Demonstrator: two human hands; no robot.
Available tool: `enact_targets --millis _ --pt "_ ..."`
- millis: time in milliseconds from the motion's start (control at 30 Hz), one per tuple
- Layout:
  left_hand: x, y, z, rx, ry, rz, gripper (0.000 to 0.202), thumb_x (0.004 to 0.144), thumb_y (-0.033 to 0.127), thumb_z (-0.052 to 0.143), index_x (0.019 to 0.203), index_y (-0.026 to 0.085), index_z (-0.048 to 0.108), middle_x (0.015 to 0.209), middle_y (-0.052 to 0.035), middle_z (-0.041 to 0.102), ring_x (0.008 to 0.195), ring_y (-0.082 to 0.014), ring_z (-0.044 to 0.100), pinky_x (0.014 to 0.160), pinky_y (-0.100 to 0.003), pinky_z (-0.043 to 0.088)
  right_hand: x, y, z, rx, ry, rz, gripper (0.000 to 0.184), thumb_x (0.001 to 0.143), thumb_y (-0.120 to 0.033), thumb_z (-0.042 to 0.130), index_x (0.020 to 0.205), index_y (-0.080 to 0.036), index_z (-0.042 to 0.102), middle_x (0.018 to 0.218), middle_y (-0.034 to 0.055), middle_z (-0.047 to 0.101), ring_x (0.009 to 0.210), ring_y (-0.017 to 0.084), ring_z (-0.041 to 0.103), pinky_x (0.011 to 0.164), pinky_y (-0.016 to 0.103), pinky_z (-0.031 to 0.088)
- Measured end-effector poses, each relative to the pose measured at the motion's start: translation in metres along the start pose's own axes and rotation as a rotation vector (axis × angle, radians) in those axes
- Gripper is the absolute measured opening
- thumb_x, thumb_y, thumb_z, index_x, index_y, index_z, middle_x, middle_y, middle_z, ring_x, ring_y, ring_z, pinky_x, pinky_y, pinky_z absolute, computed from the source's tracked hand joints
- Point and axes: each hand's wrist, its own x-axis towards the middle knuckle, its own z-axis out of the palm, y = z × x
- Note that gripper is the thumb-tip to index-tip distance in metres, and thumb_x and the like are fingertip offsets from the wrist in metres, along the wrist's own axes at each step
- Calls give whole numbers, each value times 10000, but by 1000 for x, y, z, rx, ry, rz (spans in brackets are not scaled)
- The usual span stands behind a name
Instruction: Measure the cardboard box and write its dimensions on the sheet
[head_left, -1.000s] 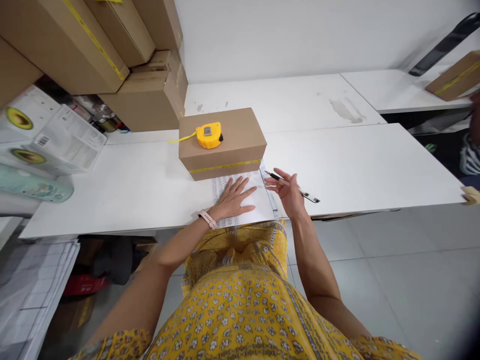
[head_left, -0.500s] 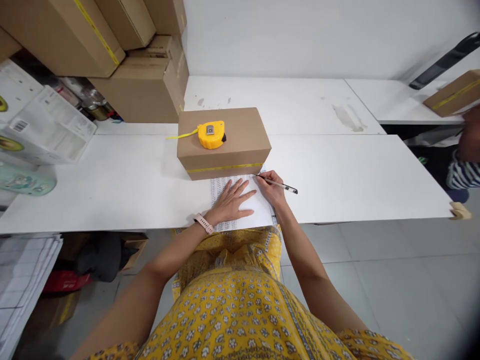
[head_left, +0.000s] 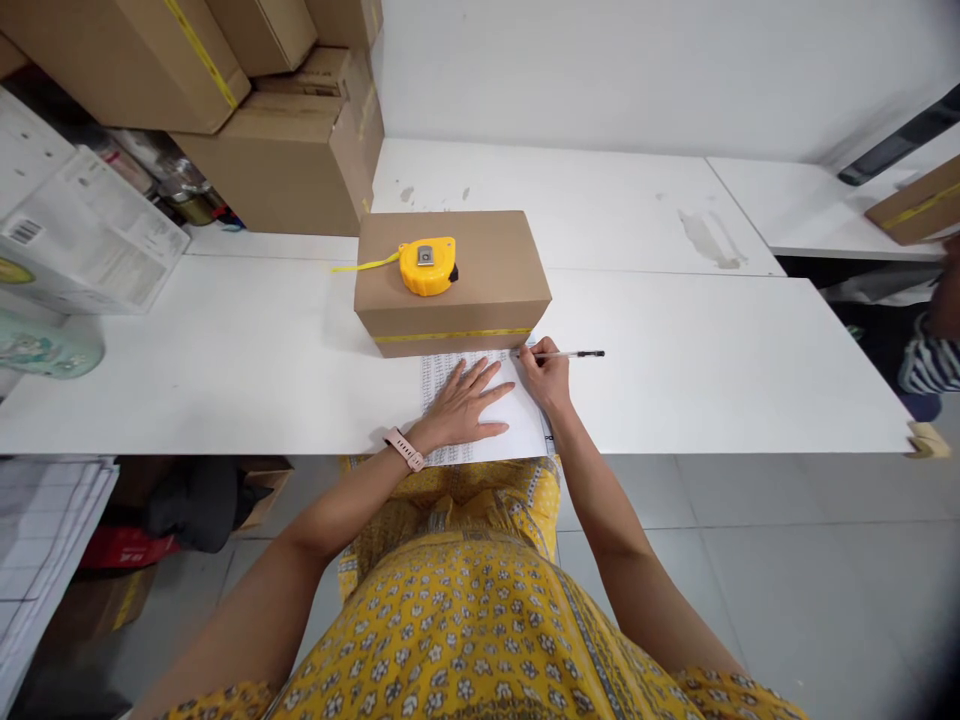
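1. Pinching the pen (head_left: 586, 353), the right hand (head_left: 550, 377) overlaps the paper (head_left: 523, 432), just right of mid-frame; its grip was looser a second ago.
2. Left hand (head_left: 465, 408) stays spread on the paper.

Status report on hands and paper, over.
Left hand spread flat on paper. Right hand gripping pen. Box at paper's far side, tape measure on top.

Free tabletop (head_left: 712, 370) spreads across centre right, beyond the pen (head_left: 589, 353), with a narrower open stretch at centre left. The box (head_left: 495, 265) (tape measure (head_left: 427, 279) on top) blocks a straight reach at frame centre; stacked cartons (head_left: 270, 165) close off the upper left.
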Motion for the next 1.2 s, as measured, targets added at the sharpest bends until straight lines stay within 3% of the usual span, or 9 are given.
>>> enact_targets --millis 1200 --pt "1 1 -3 -34 -14 -15 718 948 606 569 1564 266 423 1710 -99 197 1592 -316 104 1276 -573 27 2 5 0 -12 1 4 325 848 -430 608 653 -241 428 559 -60 431 555 117 354 548 276 286"
